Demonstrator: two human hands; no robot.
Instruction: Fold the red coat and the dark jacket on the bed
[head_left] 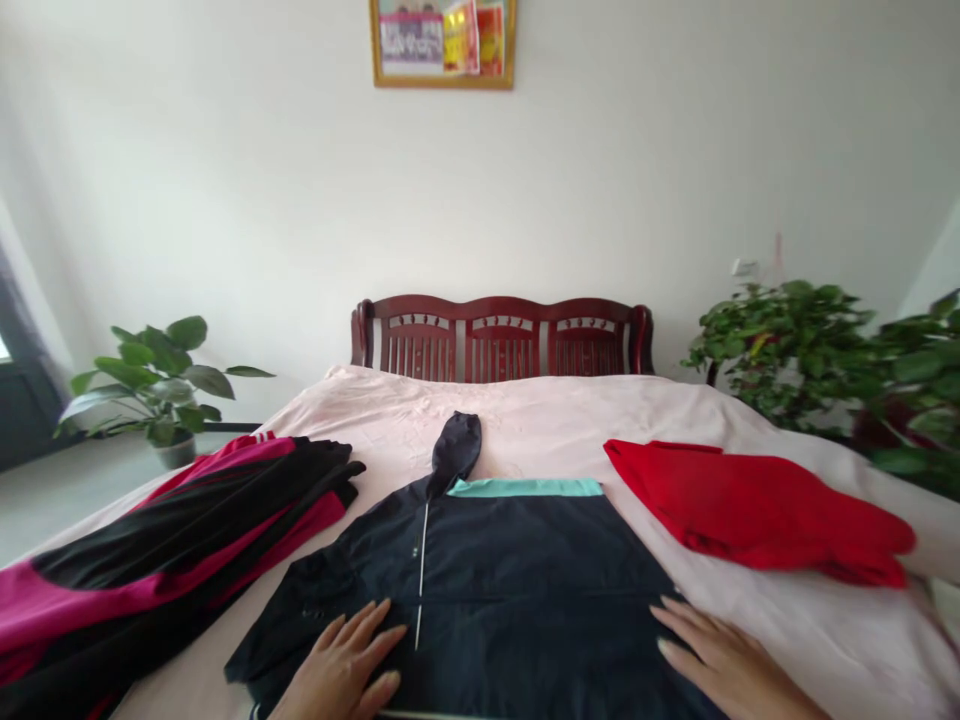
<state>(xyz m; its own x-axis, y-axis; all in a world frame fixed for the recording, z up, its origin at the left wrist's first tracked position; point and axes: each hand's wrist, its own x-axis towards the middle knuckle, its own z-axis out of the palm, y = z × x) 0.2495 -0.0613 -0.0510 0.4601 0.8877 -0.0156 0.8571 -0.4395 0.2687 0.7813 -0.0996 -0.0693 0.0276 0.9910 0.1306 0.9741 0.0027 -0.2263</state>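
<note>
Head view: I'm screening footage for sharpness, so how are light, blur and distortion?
Head view: soft light, with the dark jacket hiding most fine fold detail; head view, far right: foliage looks smeared; head view, upper right: the wall corner leans, probably wide-angle stretch.

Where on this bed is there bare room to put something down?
Bare sheet lies between the jacket and headboard, and in front of the red cloth. A narrower strip runs between the jacket and the pink-and-black clothes. The jacket itself is crowded: left hand and right hand on it.
</note>
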